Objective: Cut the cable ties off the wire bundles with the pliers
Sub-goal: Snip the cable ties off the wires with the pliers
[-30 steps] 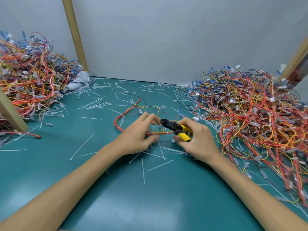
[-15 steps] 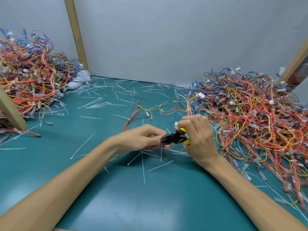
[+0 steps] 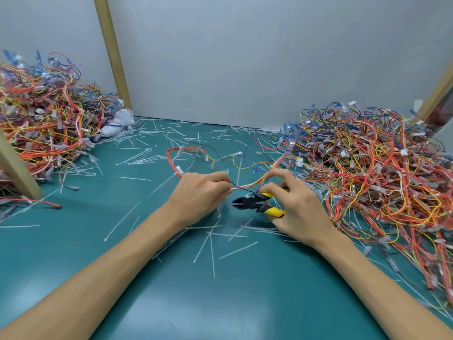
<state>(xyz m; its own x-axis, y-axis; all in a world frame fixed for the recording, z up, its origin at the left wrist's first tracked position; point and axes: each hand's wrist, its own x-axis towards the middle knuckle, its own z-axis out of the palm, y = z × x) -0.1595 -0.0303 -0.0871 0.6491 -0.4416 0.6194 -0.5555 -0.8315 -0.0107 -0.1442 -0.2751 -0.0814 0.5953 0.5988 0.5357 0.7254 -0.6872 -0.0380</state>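
Head view: left hand (image 3: 196, 195) pinches the wire bundle (image 3: 248, 185) just above the pliers (image 3: 248, 204), gripped by the right hand (image 3: 300, 208).

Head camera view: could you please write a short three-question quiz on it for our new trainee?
1. True or false: the left hand grips the pliers.
2. The pliers' handles are: A red, B yellow, C blue?
3. What white strips litter the table?
Key: 1 false, the right hand grips them, the left pinches the wire bundle; 2 B; 3 cut cable ties.
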